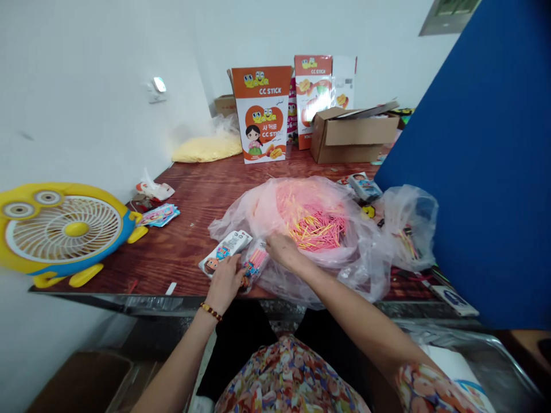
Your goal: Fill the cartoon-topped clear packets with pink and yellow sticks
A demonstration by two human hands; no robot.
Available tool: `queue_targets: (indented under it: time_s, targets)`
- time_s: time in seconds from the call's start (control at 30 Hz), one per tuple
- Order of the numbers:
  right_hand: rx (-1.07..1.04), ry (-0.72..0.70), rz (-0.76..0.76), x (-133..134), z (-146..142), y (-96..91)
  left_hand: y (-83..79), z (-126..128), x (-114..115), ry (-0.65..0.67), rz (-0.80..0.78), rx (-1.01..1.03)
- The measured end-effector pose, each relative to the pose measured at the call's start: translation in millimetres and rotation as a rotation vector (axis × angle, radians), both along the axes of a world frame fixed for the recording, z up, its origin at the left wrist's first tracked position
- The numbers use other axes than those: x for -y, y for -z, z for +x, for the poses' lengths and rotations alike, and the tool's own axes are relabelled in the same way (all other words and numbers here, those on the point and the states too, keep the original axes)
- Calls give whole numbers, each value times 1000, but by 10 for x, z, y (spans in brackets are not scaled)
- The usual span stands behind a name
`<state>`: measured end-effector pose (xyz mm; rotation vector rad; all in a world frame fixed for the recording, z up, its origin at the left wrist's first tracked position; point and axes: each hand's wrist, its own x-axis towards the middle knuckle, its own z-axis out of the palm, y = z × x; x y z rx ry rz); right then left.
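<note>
A small clear printed pouch point(255, 261) with pink sticks inside lies near the table's front edge. My left hand point(224, 284) has its fingers closed on the pouch's left side, beside a stack of flat printed pouches point(228, 245). My right hand point(283, 251) is at the upper right end of the pouch, fingers curled together; what is between them is hidden. Just beyond it, a large clear plastic bag point(262, 209) lies spread open, holding a heap of pink and yellow sticks point(321, 229).
A yellow-and-blue fan point(77, 229) stands at left, near printed packets point(160, 215). Behind are a CC Stick box point(264, 115), an open carton point(359, 137) and a yellow-filled bag point(206, 148). A blue panel point(482, 172) bounds the right, beside a smaller plastic bag point(411, 223).
</note>
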<state>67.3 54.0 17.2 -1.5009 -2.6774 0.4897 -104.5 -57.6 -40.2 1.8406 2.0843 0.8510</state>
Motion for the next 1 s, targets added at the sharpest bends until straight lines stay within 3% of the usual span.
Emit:
queue_targets:
  time_s: [0.13, 0.27, 0.4, 0.57, 0.77, 1.0]
  targets:
    - [-39, 13, 58, 96, 127, -33, 27, 35, 46, 26, 48, -103]
    - [-202, 118, 139, 87, 506, -146, -145, -172, -83, -110, 57, -201]
    - [-301, 176, 59, -165, 1136, -61, -274, -409, -326, -283, -153, -382]
    - [-203, 223, 59, -527, 1807, 106, -142, -564, -526, -212, -308, -399]
    - [20, -79, 58, -676, 1901, 101, 26, -679, -607, -170, -187, -365]
    - [113, -437, 100, -754, 1757, 161, -104, -648, -640, -193, -169, -432]
